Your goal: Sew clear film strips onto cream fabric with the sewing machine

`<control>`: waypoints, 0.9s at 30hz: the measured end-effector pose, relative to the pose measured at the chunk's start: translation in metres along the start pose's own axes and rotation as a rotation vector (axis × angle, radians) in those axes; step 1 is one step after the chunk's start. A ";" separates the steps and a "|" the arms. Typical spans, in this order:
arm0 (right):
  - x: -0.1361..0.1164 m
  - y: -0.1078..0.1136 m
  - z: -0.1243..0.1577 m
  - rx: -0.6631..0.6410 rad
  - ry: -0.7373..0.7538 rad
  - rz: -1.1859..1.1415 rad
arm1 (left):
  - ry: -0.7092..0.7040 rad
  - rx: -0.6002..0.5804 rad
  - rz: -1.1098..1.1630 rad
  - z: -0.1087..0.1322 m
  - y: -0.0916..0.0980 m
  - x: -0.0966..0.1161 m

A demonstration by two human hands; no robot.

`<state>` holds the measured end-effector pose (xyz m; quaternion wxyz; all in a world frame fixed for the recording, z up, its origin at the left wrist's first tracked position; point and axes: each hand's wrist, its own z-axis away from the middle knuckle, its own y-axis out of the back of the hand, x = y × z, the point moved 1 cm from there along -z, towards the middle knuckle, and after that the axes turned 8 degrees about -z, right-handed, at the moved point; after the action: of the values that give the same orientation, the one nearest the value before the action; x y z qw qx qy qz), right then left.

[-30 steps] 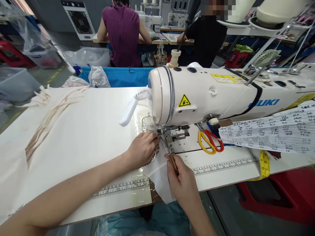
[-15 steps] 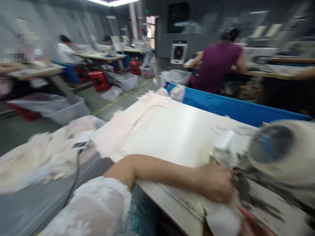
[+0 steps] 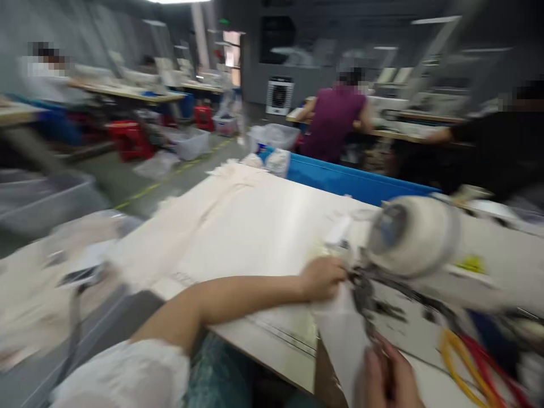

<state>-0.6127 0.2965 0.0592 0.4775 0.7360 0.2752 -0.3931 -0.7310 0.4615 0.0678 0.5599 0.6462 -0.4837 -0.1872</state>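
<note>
My left hand (image 3: 325, 277) is closed at the upper end of a piece of white fabric (image 3: 342, 340), right beside the needle area of a cream sewing machine (image 3: 425, 235). From there the fabric hangs over the table's front edge, down to my right hand (image 3: 391, 377). The fingers of that hand are bent together at the fabric's edge; a dark gap shows between them, and blur hides the detail. Pale pink ruffled fabric (image 3: 187, 226) lies along the left side of the white sewing table (image 3: 250, 226).
Yellow and red loops (image 3: 463, 362) lie at the lower right. More pale fabric (image 3: 29, 294) is heaped at left, beside a cable (image 3: 74, 334). A blue cloth trough (image 3: 335, 175) runs behind the table. Co-workers sit at machines, one in a purple top (image 3: 334, 122).
The view has turned to the right, so more of the machine and the coloured loops show. My right hand has come further into view. My left hand stays by the needle area.
</note>
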 end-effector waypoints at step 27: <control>-0.010 -0.014 0.001 0.195 0.175 0.515 | 0.065 0.069 0.366 -0.005 0.004 -0.014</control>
<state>-0.6292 0.3011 0.0602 0.4631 0.8551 0.0805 -0.2188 -0.7350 0.4762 0.0691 0.5772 0.5722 -0.5809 -0.0447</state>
